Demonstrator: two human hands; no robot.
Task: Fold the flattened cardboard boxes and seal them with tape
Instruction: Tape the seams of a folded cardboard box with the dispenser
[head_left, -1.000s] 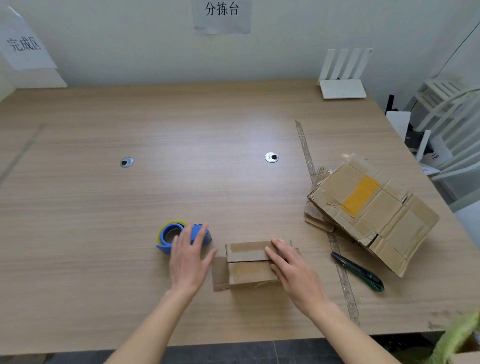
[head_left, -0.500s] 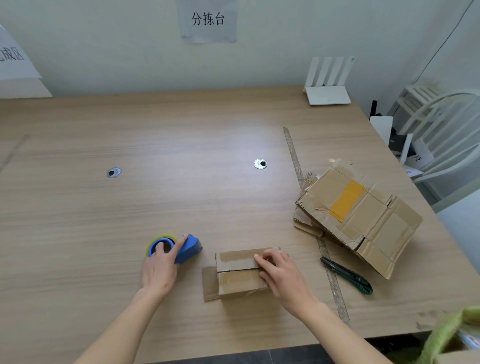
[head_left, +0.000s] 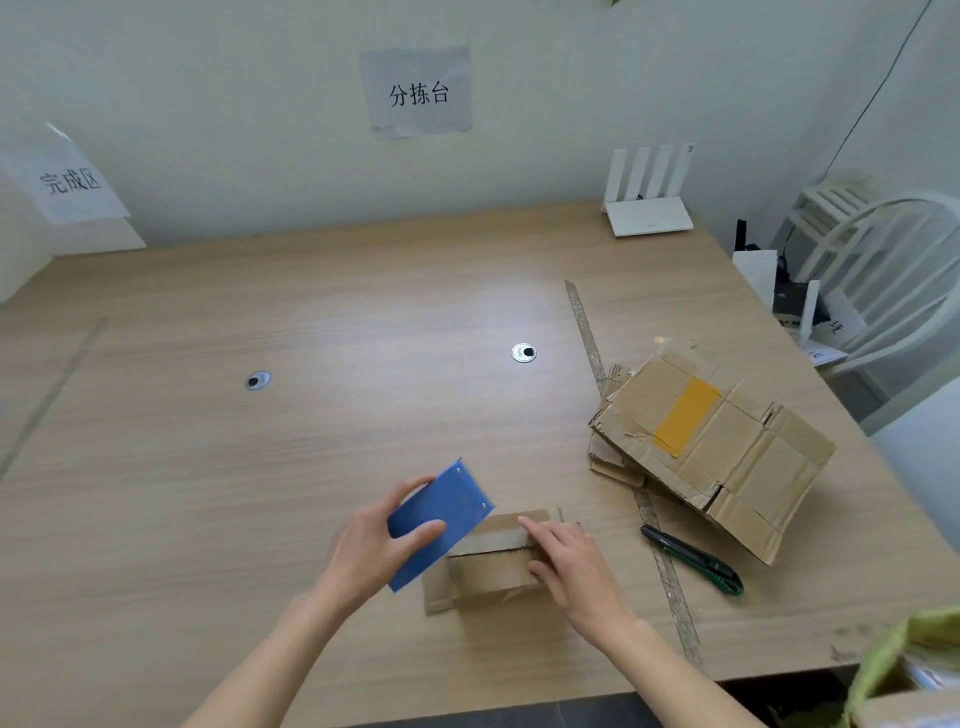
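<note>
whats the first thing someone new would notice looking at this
The eye lands on the blue tape dispenser near the table's front edge, gripped in the left hand and raised over the left end of the small cardboard box. The right hand presses down on that box's top flaps. To the right lies a stack of flattened boxes with a yellow tape patch, and a green utility knife just in front of it.

You are at a packing or sorting station in a plain office-like room: a wide wooden counter (head_left: 311, 467) marked off with tape strips (head_left: 589, 332), paper signs (head_left: 418, 93) on the wall naming its zones, a stack of flattened cardboard boxes (head_left: 717, 447), a box cutter (head_left: 693, 558), and a white router (head_left: 648, 200) at the back.
</note>
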